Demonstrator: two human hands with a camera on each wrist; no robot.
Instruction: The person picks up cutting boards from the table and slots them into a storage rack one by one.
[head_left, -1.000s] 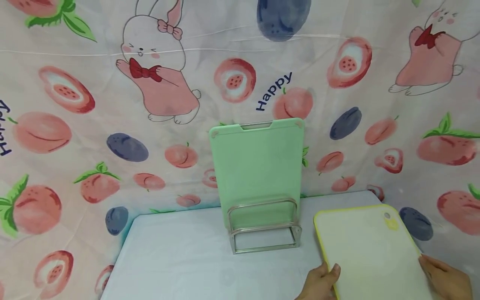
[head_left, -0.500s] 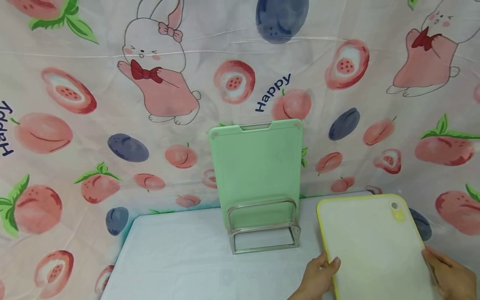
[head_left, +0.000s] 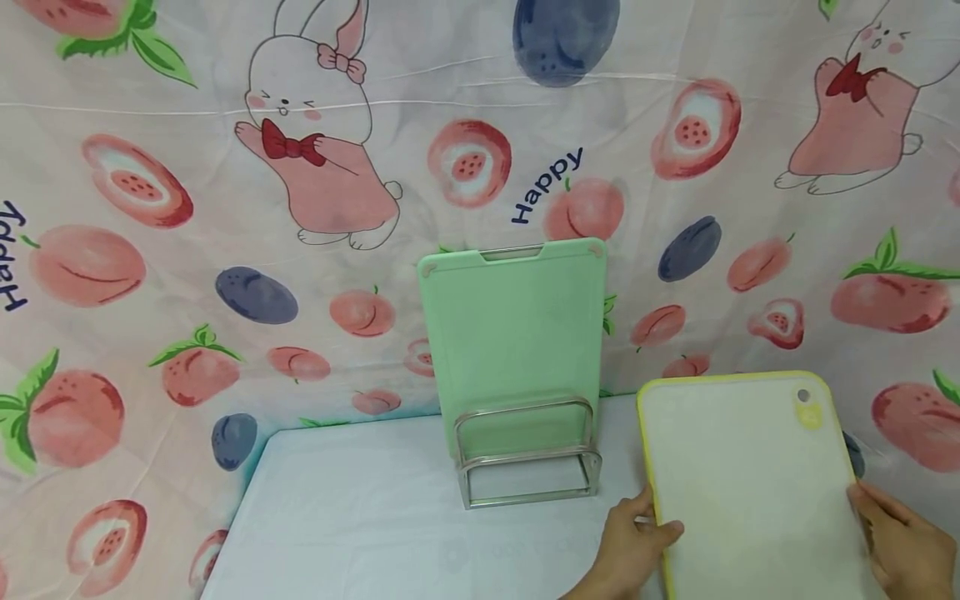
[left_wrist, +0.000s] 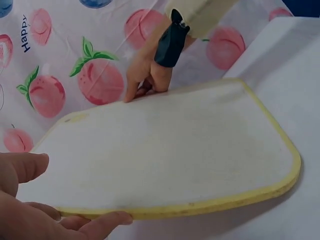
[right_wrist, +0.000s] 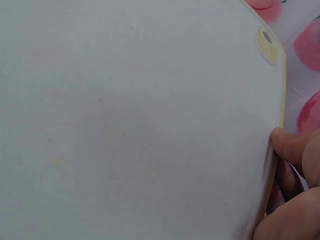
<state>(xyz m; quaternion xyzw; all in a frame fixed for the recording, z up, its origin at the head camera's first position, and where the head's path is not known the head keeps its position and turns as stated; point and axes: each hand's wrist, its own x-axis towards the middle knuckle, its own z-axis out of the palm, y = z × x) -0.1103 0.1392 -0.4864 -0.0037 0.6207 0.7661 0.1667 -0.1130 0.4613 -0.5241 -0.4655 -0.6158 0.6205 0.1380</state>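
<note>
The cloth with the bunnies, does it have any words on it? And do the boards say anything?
"Happy": on the cloth, in dark blue beside a peach.
"Happy": again on the cloth's left edge, turned sideways and partly cut off.
Green board: no words.
Yellow-edged board: no words, only a yellow patch round its hole.

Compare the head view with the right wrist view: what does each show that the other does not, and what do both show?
Only the head view shows the green board standing in the metal rack, the table and the left hand. Only the right wrist view shows the right hand's thumb pressed on the board's edge up close. Both show the yellow-rimmed board, its hanging hole, the right hand and the printed cloth.
</note>
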